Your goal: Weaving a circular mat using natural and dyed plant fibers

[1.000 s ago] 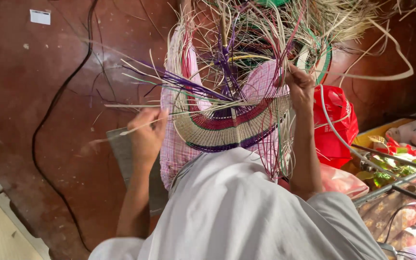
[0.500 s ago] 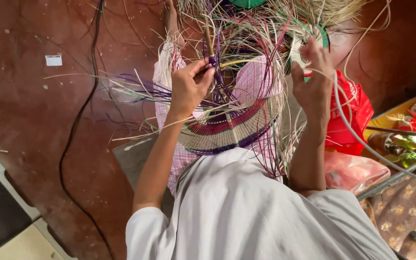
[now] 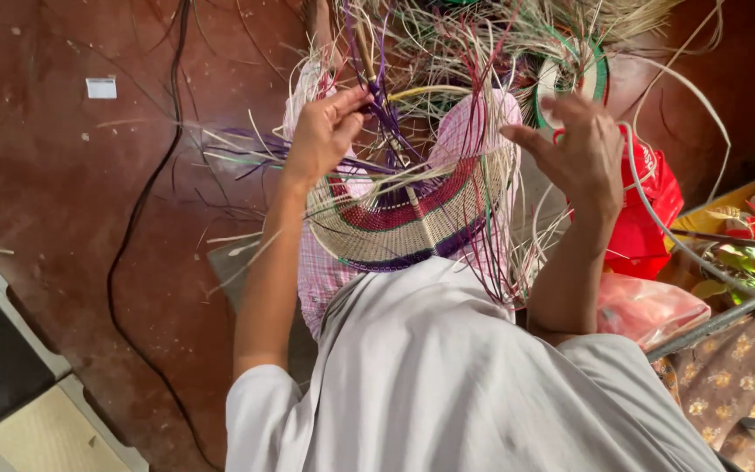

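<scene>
Straw basket (image 3: 412,218), half-woven, sits at frame centre on the lap; the left hand (image 3: 323,131) pinches a purple strand (image 3: 384,109) above it, while the right hand (image 3: 580,149) hovers spread, upper right, near a red bag (image 3: 648,218); weaving seems underway

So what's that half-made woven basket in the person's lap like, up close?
The woven basket is an unfinished bowl-shaped piece of what looks like dyed straw, banded in cream, red and purple. It rests on the lap, tilted, over pink checked cloth. Many loose strands, natural, purple and green, fan out from its rim. The left hand pinches purple strands above the rim; the right hand is open, fingers spread, beside the right-side strands.
</scene>
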